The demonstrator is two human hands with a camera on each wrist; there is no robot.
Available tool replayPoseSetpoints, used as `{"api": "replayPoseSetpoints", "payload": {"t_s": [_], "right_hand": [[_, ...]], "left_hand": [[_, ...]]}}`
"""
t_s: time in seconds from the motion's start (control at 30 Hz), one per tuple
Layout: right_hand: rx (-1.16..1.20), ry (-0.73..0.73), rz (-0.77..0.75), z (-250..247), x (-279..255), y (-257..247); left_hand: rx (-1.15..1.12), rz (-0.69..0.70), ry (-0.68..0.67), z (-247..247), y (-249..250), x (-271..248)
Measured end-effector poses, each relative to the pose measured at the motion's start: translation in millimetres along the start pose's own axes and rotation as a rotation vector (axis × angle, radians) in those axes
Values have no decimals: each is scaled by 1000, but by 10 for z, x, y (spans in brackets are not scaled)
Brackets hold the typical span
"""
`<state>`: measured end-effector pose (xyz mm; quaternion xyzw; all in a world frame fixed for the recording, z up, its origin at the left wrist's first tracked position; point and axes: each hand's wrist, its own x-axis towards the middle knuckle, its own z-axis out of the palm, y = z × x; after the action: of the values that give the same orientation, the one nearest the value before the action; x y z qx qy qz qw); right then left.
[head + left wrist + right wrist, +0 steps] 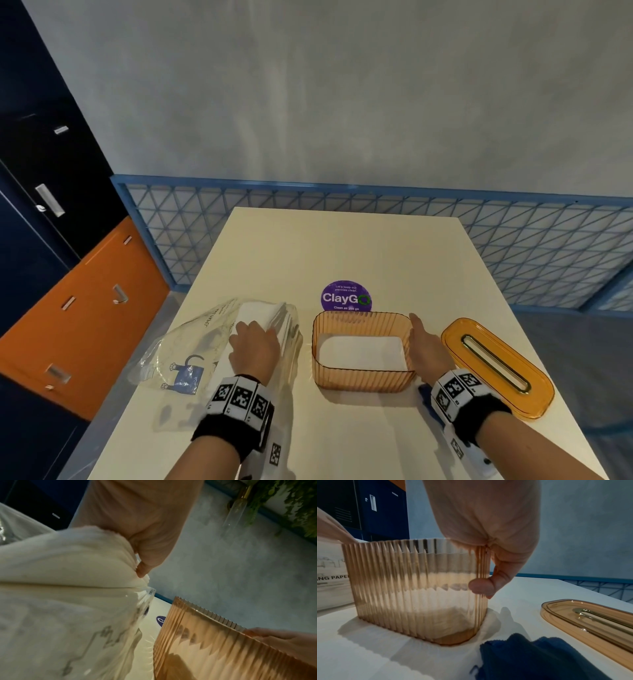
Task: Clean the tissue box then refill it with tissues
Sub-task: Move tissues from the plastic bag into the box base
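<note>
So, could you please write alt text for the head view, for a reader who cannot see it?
A person's right hand holds the right end wall of an open, ribbed amber tissue box on a white table while the left hand rests on a plastic-wrapped tissue pack. The box's slotted lid lies to the right.

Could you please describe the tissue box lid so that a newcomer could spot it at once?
On the white table, look right of the open ribbed box that the right hand holds. The lid lies flat there: the only orange oval piece with a long slot.
</note>
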<state>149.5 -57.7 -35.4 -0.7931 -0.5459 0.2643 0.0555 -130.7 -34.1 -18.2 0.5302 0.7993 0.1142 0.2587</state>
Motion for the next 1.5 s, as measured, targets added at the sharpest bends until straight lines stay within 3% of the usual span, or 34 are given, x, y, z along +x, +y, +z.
{"api": "replayPoseSetpoints", "payload": {"t_s": [0.23, 0.37, 0.47, 0.7, 0.8, 0.87, 0.9, 1.0, 1.07, 1.13, 1.2, 1.27, 1.37, 1.5], "right_hand": [[1, 12, -11, -5, -26, -12], [-2, 1, 0, -22, -38, -36], [-8, 8, -3, -20, -15, -23], [-99, -34, -21, -103, -69, -102], [-293, 148, -131, -308, -184, -365], [-112, 218, -293, -471, -335, -723], [63, 132, -338, -548, -411, -929], [654, -404, -214, -702, -618, -1488], [850, -650, -183, -710, -652, -1685], [881, -707, -244, -661, -644, -1788], [826, -623, -313, -593, -624, -1873], [723, -523, -372, -526, -598, -1929], [575, -405, -467, -488, -591, -1976], [641, -443, -558, -453, -628, -2000]], "left_hand": [[52, 23, 59, 42, 22, -2], [349, 45, 72, 126, 43, -107], [451, 70, 100, 148, 49, -107], [296, 168, 188, -456, 159, -260], [140, 251, 302, -719, 228, -430], [39, 346, 393, -807, 249, -535], [-3, 391, 425, -830, 250, -594], [-69, 537, 460, -803, 212, -734], [-47, 642, 435, -733, 151, -788], [24, 703, 387, -651, 50, -814], [69, 714, 348, -588, -104, -810], [-42, 657, 333, -541, -268, -776], [-406, 372, 287, -547, -431, -675], [-1143, -56, -12, -576, -587, -405]]}}
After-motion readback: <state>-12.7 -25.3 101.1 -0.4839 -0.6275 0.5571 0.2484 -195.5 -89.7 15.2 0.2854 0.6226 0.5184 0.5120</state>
